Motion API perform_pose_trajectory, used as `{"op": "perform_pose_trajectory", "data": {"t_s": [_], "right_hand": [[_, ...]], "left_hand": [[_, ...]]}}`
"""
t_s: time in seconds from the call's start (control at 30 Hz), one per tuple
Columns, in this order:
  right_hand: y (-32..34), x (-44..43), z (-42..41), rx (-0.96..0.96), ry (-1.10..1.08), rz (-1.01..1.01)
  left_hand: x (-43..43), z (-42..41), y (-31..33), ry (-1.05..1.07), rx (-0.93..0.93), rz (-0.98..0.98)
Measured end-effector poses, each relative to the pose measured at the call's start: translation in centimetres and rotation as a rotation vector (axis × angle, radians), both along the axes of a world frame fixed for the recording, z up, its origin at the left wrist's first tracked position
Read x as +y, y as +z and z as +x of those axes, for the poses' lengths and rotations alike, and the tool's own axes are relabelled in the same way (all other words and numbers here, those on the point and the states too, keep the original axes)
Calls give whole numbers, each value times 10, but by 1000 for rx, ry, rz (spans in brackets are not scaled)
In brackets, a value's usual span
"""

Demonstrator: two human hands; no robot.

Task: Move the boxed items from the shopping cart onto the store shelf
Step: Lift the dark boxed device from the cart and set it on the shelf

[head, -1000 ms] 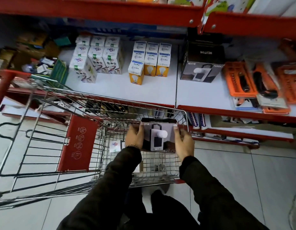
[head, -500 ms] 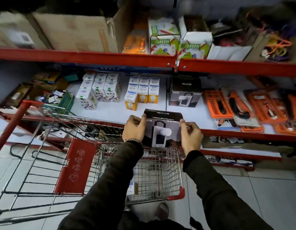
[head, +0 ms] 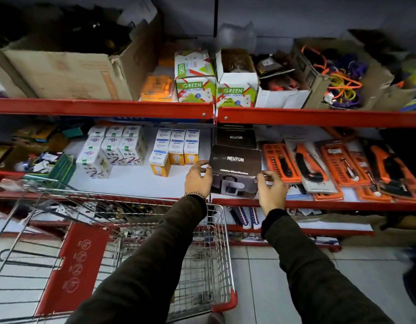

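Neuton box, dark with white lettering on its top, sits at the front edge of the white middle shelf, just in front of a second Neuton box of the same kind. Largest in view is the red-railed shelving, with a big cardboard carton on the upper tier. Below, the wire shopping cart with red trim stands against the shelf front. Orange blister-packed tools lie to the right of the held box, white and yellow bulb boxes to its left. The left hand has its fingers wrapped on the box's left side; the right hand grips the lower right corner, fingers closed on it.
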State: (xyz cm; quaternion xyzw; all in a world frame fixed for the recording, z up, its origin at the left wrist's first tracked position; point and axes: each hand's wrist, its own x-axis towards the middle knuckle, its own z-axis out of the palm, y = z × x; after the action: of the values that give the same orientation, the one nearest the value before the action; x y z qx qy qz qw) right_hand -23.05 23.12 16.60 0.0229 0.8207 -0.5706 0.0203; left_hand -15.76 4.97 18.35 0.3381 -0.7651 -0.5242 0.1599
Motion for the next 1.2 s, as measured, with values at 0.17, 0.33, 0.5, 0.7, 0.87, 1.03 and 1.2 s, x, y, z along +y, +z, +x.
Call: {"op": "perform_pose_trajectory", "data": {"t_s": [0.17,0.33,0.5,0.7,0.87,1.03,1.2], "right_hand": [[-23,6,-31,-71,56,75],[-41,2,-52,-170,125,128],[-49,-2,-63,-199,157,177],[-41,-5,-69,-192,210,304],[-29,-8,-53,-106,175,305],[-16,-20,-14,180,191,422],[-21,-53,31,304,353,576]], "left_hand": [[6,-24,-19,-27,-104,2],[10,-36,-40,-17,-176,47],[13,-46,-47,-3,-186,-1],[8,-49,-48,-40,-202,-3],[8,-37,-48,-100,-176,31],[-2,-12,-47,-102,-56,-91],[-22,26,-54,-181,0,-385]]}}
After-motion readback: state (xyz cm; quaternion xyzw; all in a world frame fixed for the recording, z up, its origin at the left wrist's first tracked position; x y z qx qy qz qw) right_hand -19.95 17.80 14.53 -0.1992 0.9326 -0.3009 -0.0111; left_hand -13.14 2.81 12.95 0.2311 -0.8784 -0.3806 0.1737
